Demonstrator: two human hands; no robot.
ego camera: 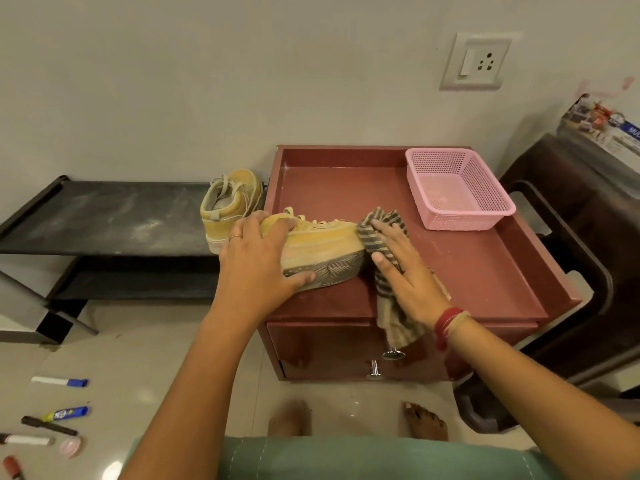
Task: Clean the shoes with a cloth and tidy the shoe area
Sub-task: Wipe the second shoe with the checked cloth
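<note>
The left hand (258,261) covers the heel end and collar of the tilted yellow shoe (322,251), so that part cannot be seen. The right hand (403,271) hides the middle of the striped cloth (377,233). The second shoe (230,206) has its toe hidden behind the red cabinet (467,271). At the lower left, a red marker (12,467) is cut by the frame's edge. The printed box (602,129) at the right runs out of view, its lettering too small to read

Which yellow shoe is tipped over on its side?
The yellow shoe on the red cabinet, its sole showing, held by the left hand. The shoe on the black rack stands upright.
</note>
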